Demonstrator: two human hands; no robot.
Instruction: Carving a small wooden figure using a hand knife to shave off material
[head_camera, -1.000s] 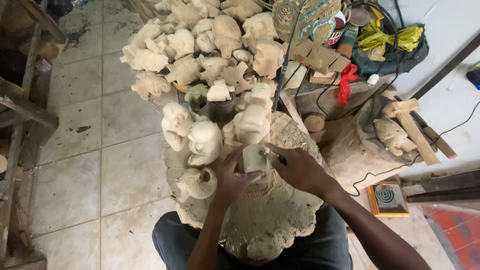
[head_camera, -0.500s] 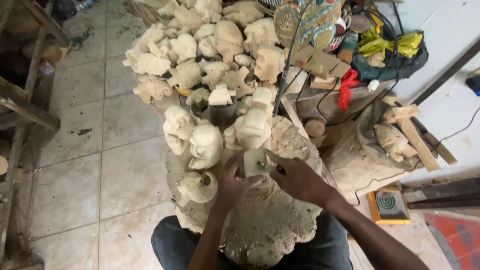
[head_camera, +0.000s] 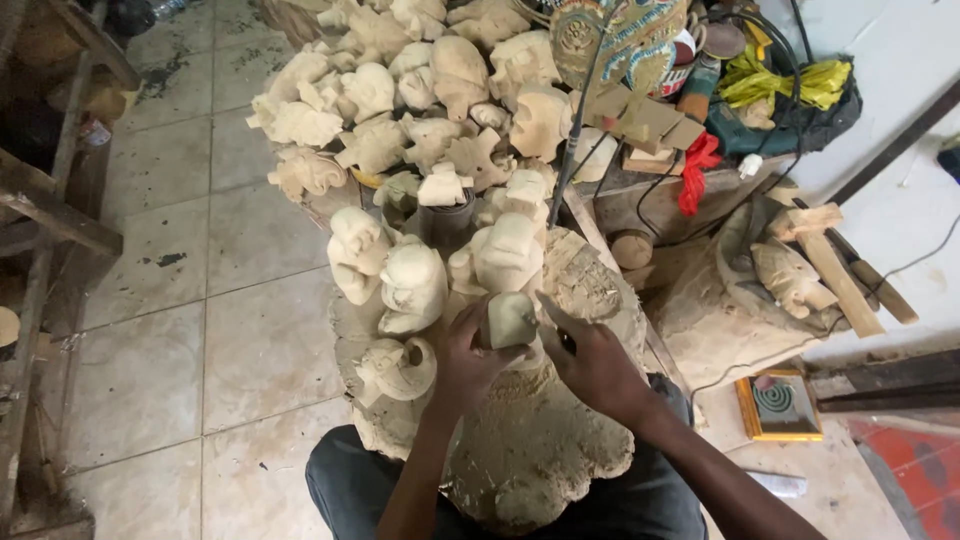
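My left hand (head_camera: 462, 365) grips a small pale wooden carving (head_camera: 511, 318) over a rough wooden stump (head_camera: 545, 450) that serves as a work block. My right hand (head_camera: 592, 362) is closed on a thin dark tool; its tip (head_camera: 560, 342) touches the carving's right side. Unfinished pale wooden figures stand on the stump just beyond my hands: one (head_camera: 412, 288) at the left, one (head_camera: 506, 254) straight ahead, and a smaller round one (head_camera: 398, 366) beside my left wrist.
A big heap of similar pale carvings (head_camera: 420, 90) lies farther ahead. Tools, a red rag (head_camera: 697, 172), yellow cloth (head_camera: 780, 82) and cables crowd the right. A wooden mallet (head_camera: 835, 270) rests on a second stump. Tiled floor (head_camera: 200, 330) at left, wooden frame (head_camera: 50, 210) at far left.
My hands and the small carving stayed almost in place; the carving turned slightly in my left hand while the right hand worked its tool against it.
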